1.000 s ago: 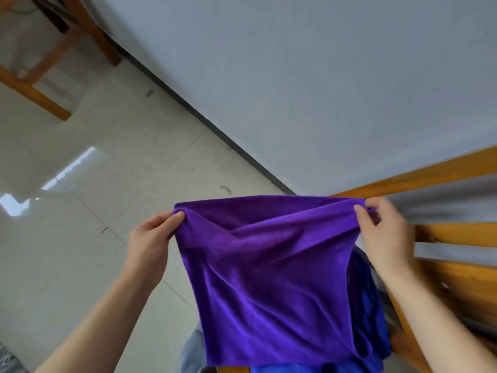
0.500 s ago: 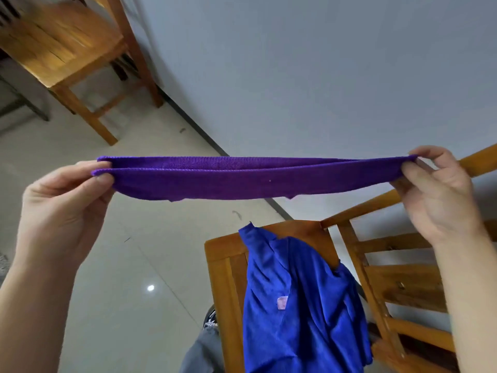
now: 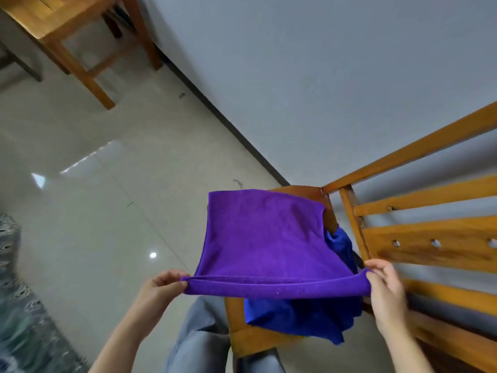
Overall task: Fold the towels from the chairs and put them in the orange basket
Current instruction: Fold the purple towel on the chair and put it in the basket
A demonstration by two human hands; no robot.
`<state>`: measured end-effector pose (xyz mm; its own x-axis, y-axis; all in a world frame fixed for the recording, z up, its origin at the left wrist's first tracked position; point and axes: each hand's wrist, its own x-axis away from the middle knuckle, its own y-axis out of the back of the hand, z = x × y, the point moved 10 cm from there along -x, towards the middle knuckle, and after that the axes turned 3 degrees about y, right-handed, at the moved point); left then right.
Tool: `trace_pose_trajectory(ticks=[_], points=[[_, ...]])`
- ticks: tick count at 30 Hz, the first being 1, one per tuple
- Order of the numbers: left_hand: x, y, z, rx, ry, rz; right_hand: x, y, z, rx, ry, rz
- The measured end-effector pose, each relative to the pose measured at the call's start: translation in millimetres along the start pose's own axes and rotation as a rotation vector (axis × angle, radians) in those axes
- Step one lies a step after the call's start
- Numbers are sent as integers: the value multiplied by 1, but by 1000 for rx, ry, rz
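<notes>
Purple cloth fills the space between the two hands: a purple towel [image 3: 258, 238] doubled over, its stitched near edges stretched taut from the left hand [image 3: 161, 288] to the right hand [image 3: 384, 289]. The left hand pinches one near corner between thumb and curled fingers [image 3: 172, 275], and the right hand pinches the opposite corner the same way, so both are clenched on the fabric. Beyond the hands the towel spreads away from the person in a broad sheet, its far folded edge lying over the front corner of a wooden chair [image 3: 250, 335]. Under the taut edge, between the hands and nearer the right one, a crumpled blue towel [image 3: 298, 316] lies on the chair seat, part of it hanging over the seat's near side; a fold of it also shows just past the right hand, beside the purple sheet. Behind the right hand the chair's slatted backrest [image 3: 430, 246] runs along a pale grey wall [image 3: 322, 76]. Below the hands, grey trousers [image 3: 199, 343] show against the chair's front edge. Well beyond the left hand a second wooden chair [image 3: 72, 25] stands on the glossy tiled floor [image 3: 80, 211], and a patterned rug [image 3: 16, 319] lies at that hand's outer side
</notes>
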<state>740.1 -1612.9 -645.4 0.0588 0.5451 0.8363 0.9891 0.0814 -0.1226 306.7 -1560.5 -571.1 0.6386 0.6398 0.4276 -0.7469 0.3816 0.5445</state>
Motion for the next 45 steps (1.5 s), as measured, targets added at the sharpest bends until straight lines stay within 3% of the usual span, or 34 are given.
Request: trace_pose_trajectory(ticks=[3, 7, 15, 20, 25, 33, 45], points=[[-5, 13, 73, -63, 161, -24, 14, -12, -73, 143, -184, 39], [0, 31, 126, -88, 287, -74, 30, -16, -129, 301, -290, 73], [-5, 31, 120, -273, 269, -103, 32, -23, -152, 451, -278, 171], [-16, 19, 102, -319, 250, -78, 23, -25, -142, 421, -249, 141], [-28, 17, 71, -343, 107, -182, 6, -28, -114, 344, -191, 57], [-44, -5, -10, -98, -178, -303, -33, -37, -27, 233, 17, -134], [-113, -24, -55, -47, -179, -326, -107, -68, 14, 308, 83, -195]])
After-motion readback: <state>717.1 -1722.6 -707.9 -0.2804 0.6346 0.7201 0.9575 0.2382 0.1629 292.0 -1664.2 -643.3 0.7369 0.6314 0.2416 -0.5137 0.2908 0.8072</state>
